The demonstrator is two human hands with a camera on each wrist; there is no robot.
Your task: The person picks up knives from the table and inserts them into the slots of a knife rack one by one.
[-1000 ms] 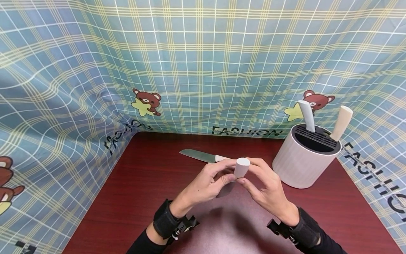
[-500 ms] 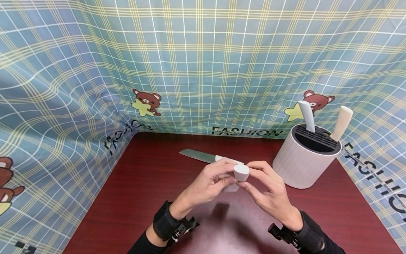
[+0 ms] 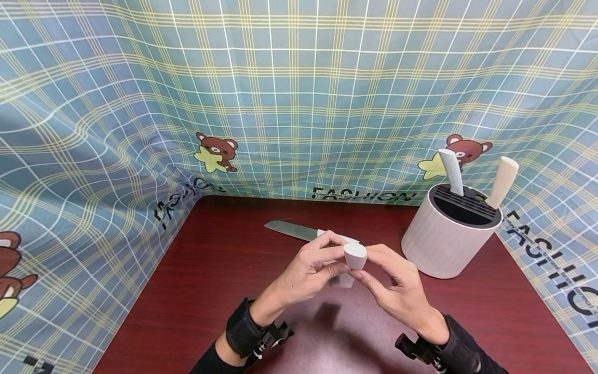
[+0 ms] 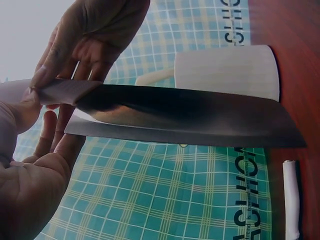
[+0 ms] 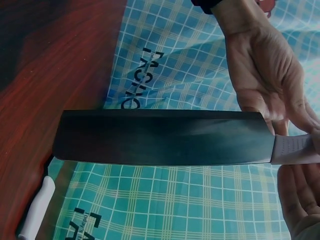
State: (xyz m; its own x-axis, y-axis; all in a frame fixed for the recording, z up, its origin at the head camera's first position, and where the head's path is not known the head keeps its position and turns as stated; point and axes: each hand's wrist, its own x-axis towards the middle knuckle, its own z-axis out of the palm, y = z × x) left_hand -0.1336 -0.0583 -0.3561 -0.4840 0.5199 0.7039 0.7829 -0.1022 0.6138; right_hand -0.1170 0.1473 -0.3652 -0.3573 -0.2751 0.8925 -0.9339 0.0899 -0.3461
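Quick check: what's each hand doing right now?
Left hand: closed, holding the raised knife by its handle.
Right hand: closed, holding the same handle.

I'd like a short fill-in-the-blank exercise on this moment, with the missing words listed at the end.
1. The left hand and right hand both hold a knife by its ____.
2. A second knife lies on the table, its blade pointing to the ____ of the head view.
3. From the white block stick up ____ light-coloured handles.
4. The large black word printed on the checked cloth is ____.

Missing words: handle; left; two; FASHION.
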